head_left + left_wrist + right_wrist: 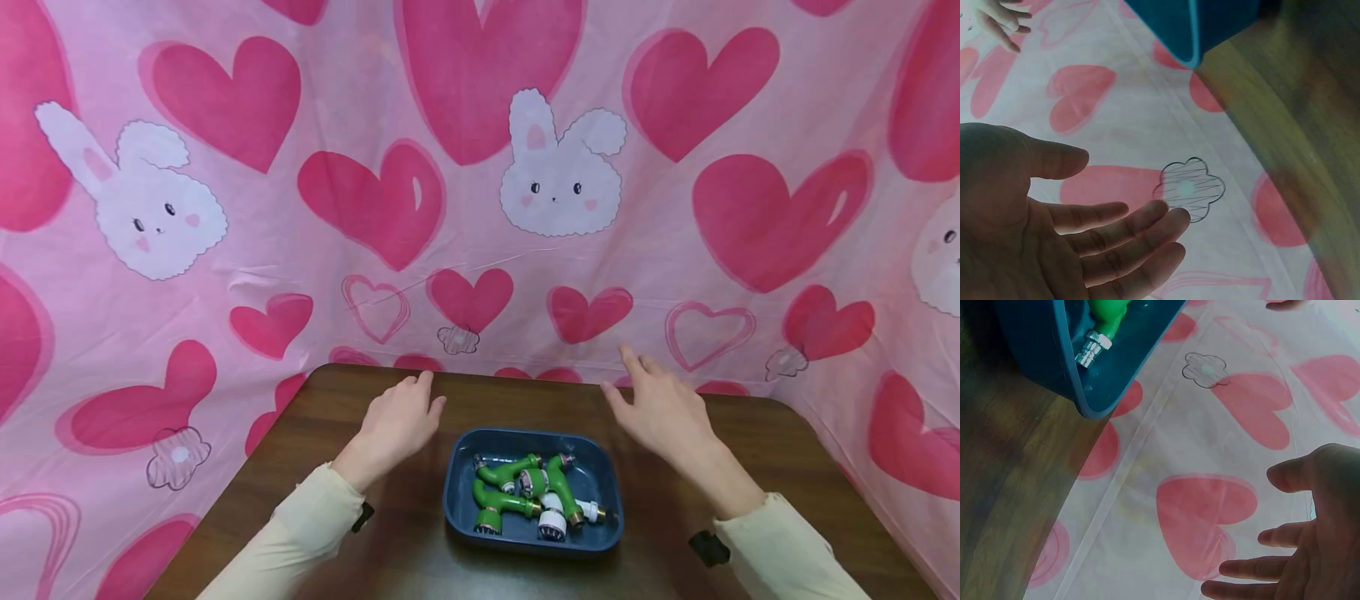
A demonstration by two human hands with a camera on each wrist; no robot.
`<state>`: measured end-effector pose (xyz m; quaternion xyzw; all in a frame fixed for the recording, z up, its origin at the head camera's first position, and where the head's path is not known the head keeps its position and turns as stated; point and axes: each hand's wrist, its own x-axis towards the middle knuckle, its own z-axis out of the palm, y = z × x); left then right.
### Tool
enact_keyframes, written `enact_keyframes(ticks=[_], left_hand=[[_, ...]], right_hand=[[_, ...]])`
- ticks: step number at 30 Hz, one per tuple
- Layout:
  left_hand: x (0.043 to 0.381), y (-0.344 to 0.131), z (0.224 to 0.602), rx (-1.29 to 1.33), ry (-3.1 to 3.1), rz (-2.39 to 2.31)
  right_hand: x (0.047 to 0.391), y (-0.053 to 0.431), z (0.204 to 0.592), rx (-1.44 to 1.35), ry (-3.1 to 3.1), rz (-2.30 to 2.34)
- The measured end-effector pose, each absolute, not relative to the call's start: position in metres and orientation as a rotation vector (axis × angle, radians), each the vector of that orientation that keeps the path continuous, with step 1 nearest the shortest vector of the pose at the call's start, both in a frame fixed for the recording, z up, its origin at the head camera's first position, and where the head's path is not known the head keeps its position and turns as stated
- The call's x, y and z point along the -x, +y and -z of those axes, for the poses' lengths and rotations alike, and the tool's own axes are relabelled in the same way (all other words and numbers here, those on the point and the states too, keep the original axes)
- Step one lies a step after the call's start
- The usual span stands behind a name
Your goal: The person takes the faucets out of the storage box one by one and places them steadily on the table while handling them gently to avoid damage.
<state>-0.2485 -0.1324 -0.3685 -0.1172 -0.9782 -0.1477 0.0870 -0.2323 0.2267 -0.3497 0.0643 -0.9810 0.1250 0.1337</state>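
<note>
Both hands hover over the table on either side of a dark blue plastic basin [457,508]. My left hand [397,421], to the basin's left, holds nothing; its fingers spread loosely in the left wrist view. To the right, my right hand [663,408] is raised with fingers extended and nothing in its grasp. Inside the basin lie several green pipe fittings, among them a curved one [491,504] at the front left and a branched one [558,483] at the right. A white pipe fitting [552,523] lies partly under the branched green one. Metal threaded ends show on several.
The basin stands on a dark brown wooden table [360,533]. Behind and beside the table hangs a pink cloth [480,233] with hearts and rabbit faces, close to the table's back edge. Black wrist straps [708,548] show below the pale sleeves [315,517].
</note>
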Motion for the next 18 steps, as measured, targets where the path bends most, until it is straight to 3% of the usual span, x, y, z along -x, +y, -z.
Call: enact_keyframes(ticks=[18], left_hand=[[0.242,-0.142,0.403,0.403,-3.067,0.561]], right_hand=[[0.226,0.223,0.356,-0.217,-2.824,-0.427]])
